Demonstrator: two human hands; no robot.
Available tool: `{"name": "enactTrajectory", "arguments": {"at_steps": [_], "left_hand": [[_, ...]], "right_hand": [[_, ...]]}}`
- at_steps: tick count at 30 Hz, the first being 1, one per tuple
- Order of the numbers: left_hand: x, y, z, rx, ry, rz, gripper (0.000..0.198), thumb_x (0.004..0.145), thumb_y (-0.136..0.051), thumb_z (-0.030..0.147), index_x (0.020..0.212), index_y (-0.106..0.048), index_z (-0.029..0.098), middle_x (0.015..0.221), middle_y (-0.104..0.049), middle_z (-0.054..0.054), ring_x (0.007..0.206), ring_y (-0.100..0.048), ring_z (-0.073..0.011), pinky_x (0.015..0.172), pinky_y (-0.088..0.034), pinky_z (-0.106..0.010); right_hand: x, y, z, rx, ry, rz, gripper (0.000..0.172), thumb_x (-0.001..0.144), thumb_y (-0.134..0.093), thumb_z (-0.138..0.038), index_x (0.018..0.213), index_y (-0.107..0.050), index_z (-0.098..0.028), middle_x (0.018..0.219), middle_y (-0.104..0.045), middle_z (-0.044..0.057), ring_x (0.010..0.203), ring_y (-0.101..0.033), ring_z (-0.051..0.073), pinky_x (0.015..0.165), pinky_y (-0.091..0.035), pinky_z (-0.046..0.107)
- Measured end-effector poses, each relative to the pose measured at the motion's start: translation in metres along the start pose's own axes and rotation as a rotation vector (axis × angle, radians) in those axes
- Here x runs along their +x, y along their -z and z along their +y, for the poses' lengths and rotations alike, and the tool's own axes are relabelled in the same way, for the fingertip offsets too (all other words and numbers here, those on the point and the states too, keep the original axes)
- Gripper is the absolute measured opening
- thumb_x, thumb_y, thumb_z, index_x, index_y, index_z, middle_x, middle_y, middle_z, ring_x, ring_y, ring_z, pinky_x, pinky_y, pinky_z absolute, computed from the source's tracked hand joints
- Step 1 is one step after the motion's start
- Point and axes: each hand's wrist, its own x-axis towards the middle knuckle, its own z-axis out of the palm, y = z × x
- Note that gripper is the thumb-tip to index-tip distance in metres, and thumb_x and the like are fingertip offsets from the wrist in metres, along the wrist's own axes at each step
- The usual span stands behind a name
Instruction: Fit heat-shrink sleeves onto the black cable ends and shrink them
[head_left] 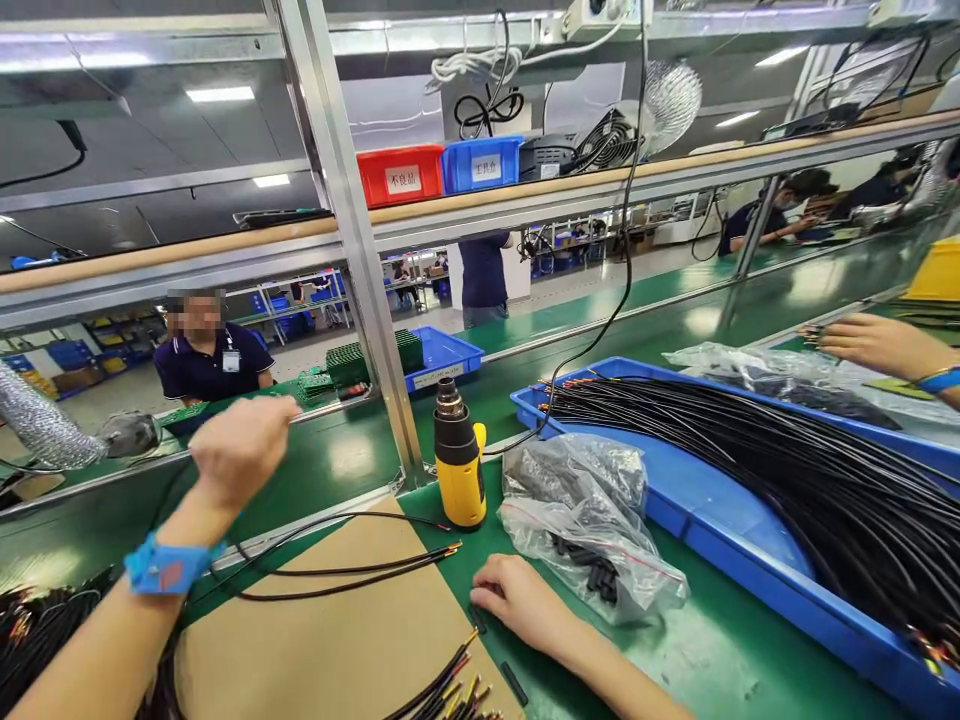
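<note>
My left hand (240,445), with a blue wrist strap (169,565), is raised above the bench, its fingers closed in a fist; what is in it, if anything, is hidden. Black cables (345,572) with stripped ends lie in loops below it on a brown cardboard sheet (300,650). By the sheet's right edge, my right hand (517,600) has its fingers curled onto a short black tube (478,620). Another black tube (514,684) lies nearby on the green bench. A clear plastic bag (600,540) holding more black tubes rests beyond the right hand.
A yellow and black heat gun (460,465) stands upright by the metal post (360,220). At right, a long blue tray (720,500) holds many black cables (787,470). A co-worker's hand (885,345) is at the far right. Another person (210,355) sits opposite.
</note>
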Motion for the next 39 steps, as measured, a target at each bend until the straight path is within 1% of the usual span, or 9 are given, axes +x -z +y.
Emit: {"name": "enactTrajectory", "arguments": {"at_steps": [4,8,10,13,16,19,25,31,39], "left_hand": [[-0.088,-0.028,0.081,-0.230,-0.126,-0.334,0.024,0.086,-0.040,0.026,0.074,-0.061,0.023,0.064,-0.059,-0.003,0.064,-0.051,-0.0178,0.054,-0.031,-0.027],[-0.144,-0.054,0.145,-0.497,0.205,-0.575,0.024,0.087,-0.037,0.024,0.073,-0.056,0.020,0.074,-0.058,-0.005,0.075,-0.052,-0.0193,0.066,-0.039,-0.029],[-0.149,-0.049,0.154,-0.638,0.286,-0.656,0.016,0.085,-0.040,0.023,0.081,-0.055,0.019,0.083,-0.058,-0.006,0.082,-0.051,-0.0202,0.073,-0.040,-0.031],[-0.146,-0.023,0.154,-0.772,0.294,-0.751,0.013,0.081,-0.044,0.020,0.090,-0.053,0.019,0.091,-0.055,-0.006,0.090,-0.048,-0.0202,0.080,-0.038,-0.033],[-0.145,0.009,0.158,-0.873,0.230,-1.001,0.008,0.073,-0.053,0.020,0.080,-0.052,0.018,0.088,-0.053,-0.003,0.086,-0.047,-0.0186,0.076,-0.038,-0.030],[-0.147,0.026,0.165,-0.930,0.183,-1.187,0.011,0.066,-0.056,0.013,0.074,-0.051,0.018,0.088,-0.053,-0.002,0.086,-0.045,-0.0173,0.075,-0.036,-0.026],[-0.153,0.019,0.165,-1.087,0.324,-1.237,0.005,0.068,-0.049,0.014,0.067,-0.044,0.017,0.076,-0.049,0.001,0.074,-0.044,-0.0132,0.067,-0.035,-0.023],[-0.130,0.024,0.165,-1.494,0.750,-1.096,0.012,0.076,-0.040,0.029,0.077,-0.042,0.017,0.056,-0.039,0.007,0.046,-0.035,-0.0071,0.045,-0.029,-0.018],[-0.101,0.032,0.175,-1.490,0.753,-0.915,0.037,0.078,-0.045,0.049,0.076,-0.055,0.014,0.047,-0.037,0.007,0.038,-0.023,-0.0043,0.036,-0.015,-0.018]], "right_hand": [[-0.004,-0.008,-0.008,-0.041,-0.023,-0.013,0.011,0.068,-0.056,-0.025,0.071,-0.065,-0.019,0.075,-0.062,0.002,0.070,-0.054,0.015,0.059,-0.032,0.023],[-0.007,-0.007,-0.011,-0.073,-0.030,0.001,0.015,0.062,-0.050,-0.012,0.067,-0.062,-0.020,0.073,-0.061,0.000,0.067,-0.053,0.014,0.058,-0.029,0.024],[-0.008,-0.003,-0.011,-0.080,-0.043,0.028,0.017,0.062,-0.047,-0.010,0.068,-0.060,-0.020,0.072,-0.061,0.000,0.066,-0.053,0.014,0.058,-0.029,0.024],[-0.008,0.005,-0.008,-0.070,-0.075,0.077,0.018,0.068,-0.042,-0.013,0.076,-0.057,-0.020,0.069,-0.060,-0.001,0.065,-0.052,0.014,0.058,-0.031,0.024],[-0.006,0.012,-0.004,0.065,-0.070,0.137,0.024,0.074,-0.039,-0.016,0.090,-0.056,-0.020,0.072,-0.060,0.001,0.067,-0.053,0.014,0.062,-0.036,0.025],[-0.002,0.013,-0.002,0.347,-0.052,0.166,0.026,0.075,-0.042,-0.022,0.094,-0.059,-0.016,0.075,-0.060,0.004,0.068,-0.054,0.016,0.064,-0.042,0.028],[0.003,0.016,-0.006,0.939,-0.110,0.133,0.023,0.066,-0.060,-0.034,0.077,-0.061,-0.013,0.058,-0.056,0.000,0.052,-0.052,0.012,0.046,-0.042,0.023],[-0.003,0.029,-0.022,1.206,-0.153,0.191,0.030,0.062,-0.069,-0.040,0.067,-0.059,-0.013,0.057,-0.057,-0.001,0.050,-0.051,0.008,0.045,-0.040,0.018],[-0.012,0.034,-0.056,1.357,-0.140,0.198,0.030,0.063,-0.069,-0.039,0.068,-0.057,-0.012,0.065,-0.060,0.002,0.056,-0.056,0.010,0.048,-0.042,0.018]]}}
